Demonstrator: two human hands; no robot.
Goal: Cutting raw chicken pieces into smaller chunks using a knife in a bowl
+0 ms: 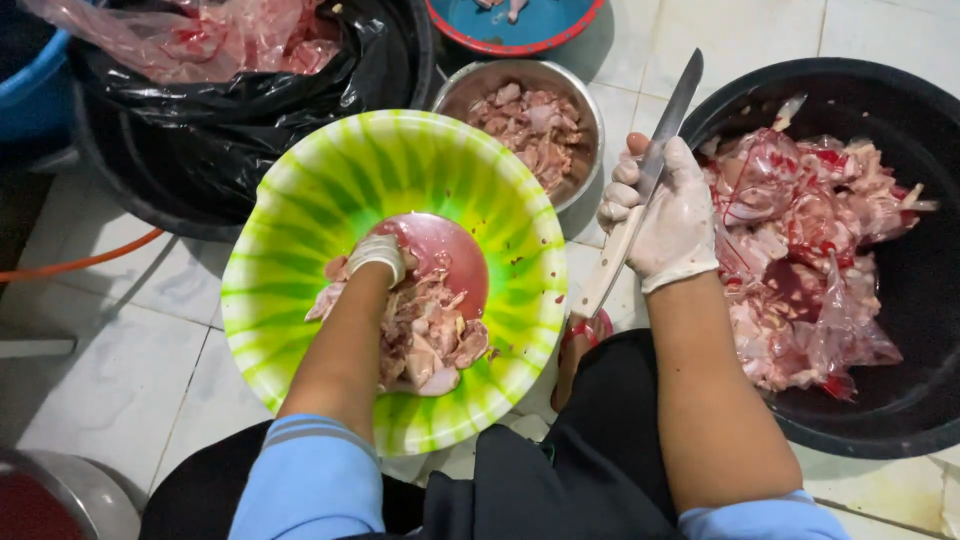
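Observation:
My left hand (378, 255), in a white glove, reaches into a green-and-yellow striped plastic bowl (300, 200) and rests on a heap of raw cut meat pieces (430, 335) in pinkish liquid. Whether its fingers close on a piece is hidden. My right hand (668, 215), also gloved, grips a long knife (645, 185) by its pale handle, blade pointing up and away, held above the floor between the bowl and a black tub (900, 100). The tub holds raw meat in bloody clear plastic bags (800, 250).
A steel bowl of cut meat (530, 120) stands behind the green bowl. A bin lined with black plastic (240, 110) holds pink bags at the top left. A blue dish with a red rim (520, 25) is at the top. White floor tiles lie beneath.

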